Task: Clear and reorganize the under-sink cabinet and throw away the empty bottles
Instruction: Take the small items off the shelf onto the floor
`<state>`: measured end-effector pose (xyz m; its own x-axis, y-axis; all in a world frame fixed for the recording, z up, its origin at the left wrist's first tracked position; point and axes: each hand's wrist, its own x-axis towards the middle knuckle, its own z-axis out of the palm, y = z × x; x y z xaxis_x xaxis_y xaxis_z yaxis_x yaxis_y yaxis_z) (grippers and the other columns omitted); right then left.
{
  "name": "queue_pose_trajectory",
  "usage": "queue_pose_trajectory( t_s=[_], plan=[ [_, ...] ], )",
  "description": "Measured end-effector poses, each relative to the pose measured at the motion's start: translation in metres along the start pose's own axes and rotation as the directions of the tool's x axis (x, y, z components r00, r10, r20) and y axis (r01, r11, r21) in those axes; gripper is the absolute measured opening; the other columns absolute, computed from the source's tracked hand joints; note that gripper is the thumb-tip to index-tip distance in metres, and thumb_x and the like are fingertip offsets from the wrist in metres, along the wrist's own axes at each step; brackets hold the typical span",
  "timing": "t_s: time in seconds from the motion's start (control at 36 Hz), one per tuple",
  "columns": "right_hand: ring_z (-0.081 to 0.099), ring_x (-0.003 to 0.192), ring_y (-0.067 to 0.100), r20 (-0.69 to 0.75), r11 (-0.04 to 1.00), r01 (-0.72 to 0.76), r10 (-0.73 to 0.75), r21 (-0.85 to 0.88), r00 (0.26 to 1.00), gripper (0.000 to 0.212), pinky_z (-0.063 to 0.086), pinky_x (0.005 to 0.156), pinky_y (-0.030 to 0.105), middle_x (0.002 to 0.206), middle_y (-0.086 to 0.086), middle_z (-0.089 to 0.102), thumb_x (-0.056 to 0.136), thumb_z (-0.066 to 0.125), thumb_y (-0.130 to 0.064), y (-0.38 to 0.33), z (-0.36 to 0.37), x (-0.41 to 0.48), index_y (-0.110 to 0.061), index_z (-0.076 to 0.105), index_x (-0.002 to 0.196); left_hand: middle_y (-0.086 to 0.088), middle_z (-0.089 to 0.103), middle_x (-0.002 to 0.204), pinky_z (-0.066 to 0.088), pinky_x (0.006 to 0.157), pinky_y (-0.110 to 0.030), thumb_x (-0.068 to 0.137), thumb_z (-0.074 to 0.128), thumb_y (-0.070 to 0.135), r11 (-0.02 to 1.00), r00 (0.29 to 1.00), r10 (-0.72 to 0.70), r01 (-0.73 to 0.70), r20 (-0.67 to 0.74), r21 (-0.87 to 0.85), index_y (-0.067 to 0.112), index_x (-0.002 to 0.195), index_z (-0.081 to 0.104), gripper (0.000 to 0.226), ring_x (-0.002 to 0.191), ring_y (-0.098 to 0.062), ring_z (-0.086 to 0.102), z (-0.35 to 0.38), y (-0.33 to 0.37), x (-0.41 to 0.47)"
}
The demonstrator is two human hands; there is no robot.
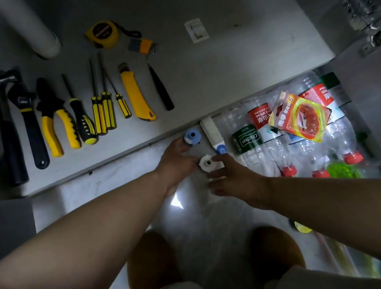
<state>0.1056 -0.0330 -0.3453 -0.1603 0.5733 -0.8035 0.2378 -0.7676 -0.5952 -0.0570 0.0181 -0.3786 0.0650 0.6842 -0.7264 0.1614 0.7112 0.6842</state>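
Note:
My left hand reaches over the floor in front of the cabinet, its fingertips touching a small blue plastic fitting at the cabinet edge. My right hand pinches a white plastic fitting between finger and thumb, just right of my left thumb. Several empty clear plastic bottles with red and green labels lie side by side on the floor to the right. A yellow and red packet rests on top of them.
On the cabinet floor lie a hammer, wrench, pliers, screwdrivers, yellow utility knife and tape measure. A drain pipe stands at the back left. A white tube lies beside the bottles. The door hinge is at right.

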Motion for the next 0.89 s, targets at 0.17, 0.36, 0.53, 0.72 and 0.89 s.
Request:
queue_pose_trajectory(
  t_s=[0.17, 0.36, 0.53, 0.72, 0.89],
  plan=[
    [0.053, 0.130, 0.030, 0.008, 0.981, 0.046, -0.045, -0.187, 0.999, 0.067, 0.051, 0.101, 0.038, 0.145, 0.010, 0.048, 0.095, 0.058, 0.001, -0.007, -0.005, 0.000, -0.021, 0.029, 0.151, 0.007, 0.064, 0.125, 0.056, 0.099, -0.044, 0.084, 0.077, 0.004, 0.998, 0.998, 0.016, -0.012, 0.058, -0.063, 0.033, 0.116, 0.062, 0.045, 0.115, -0.017, 0.063, 0.003, 0.011, 0.002],
    [0.059, 0.109, 0.010, 0.013, 0.973, 0.069, -0.068, -0.220, 0.998, 0.060, 0.056, 0.094, 0.036, 0.131, -0.008, 0.054, 0.091, 0.061, -0.004, -0.004, -0.012, 0.003, -0.027, 0.040, 0.142, 0.007, 0.052, 0.132, 0.060, 0.079, -0.026, 0.084, 0.076, -0.002, 0.998, 0.994, 0.051, -0.047, 0.093, -0.049, 0.024, 0.145, 0.048, 0.072, 0.124, -0.013, 0.054, 0.010, 0.013, -0.005],
    [0.063, 0.091, 0.006, 0.015, 0.939, 0.076, -0.076, -0.335, 0.997, 0.036, 0.056, 0.073, 0.021, 0.103, -0.012, 0.060, 0.092, 0.061, -0.012, 0.000, -0.013, -0.002, -0.039, 0.047, 0.111, -0.004, 0.044, 0.154, 0.053, 0.099, -0.035, 0.088, 0.069, -0.006, 1.000, 0.997, 0.025, -0.025, 0.073, -0.003, 0.020, 0.154, 0.037, 0.078, 0.141, -0.019, 0.043, 0.013, 0.019, -0.007],
    [0.062, 0.104, 0.014, 0.016, 0.920, 0.034, -0.030, -0.390, 0.999, 0.040, 0.056, 0.091, 0.033, 0.115, -0.004, 0.060, 0.093, 0.062, -0.009, -0.006, -0.017, -0.013, -0.024, 0.048, 0.126, 0.013, 0.058, 0.117, 0.055, 0.080, -0.018, 0.088, 0.068, -0.004, 0.998, 0.990, 0.059, -0.058, 0.127, -0.014, 0.034, 0.134, 0.048, 0.063, 0.117, -0.008, 0.054, 0.013, 0.022, -0.017],
    [0.071, 0.100, 0.027, 0.125, 0.912, -0.009, 0.066, -0.411, 0.990, 0.030, 0.055, 0.070, 0.024, 0.113, 0.014, 0.070, 0.091, 0.063, -0.006, -0.026, -0.022, -0.023, -0.015, 0.059, 0.120, -0.001, 0.059, 0.122, 0.048, 0.081, -0.022, 0.091, 0.062, 0.003, 0.947, 0.996, 0.070, -0.085, 0.061, 0.311, 0.018, 0.133, 0.057, 0.045, 0.109, -0.013, 0.059, -0.007, 0.030, -0.038]
  ],
)
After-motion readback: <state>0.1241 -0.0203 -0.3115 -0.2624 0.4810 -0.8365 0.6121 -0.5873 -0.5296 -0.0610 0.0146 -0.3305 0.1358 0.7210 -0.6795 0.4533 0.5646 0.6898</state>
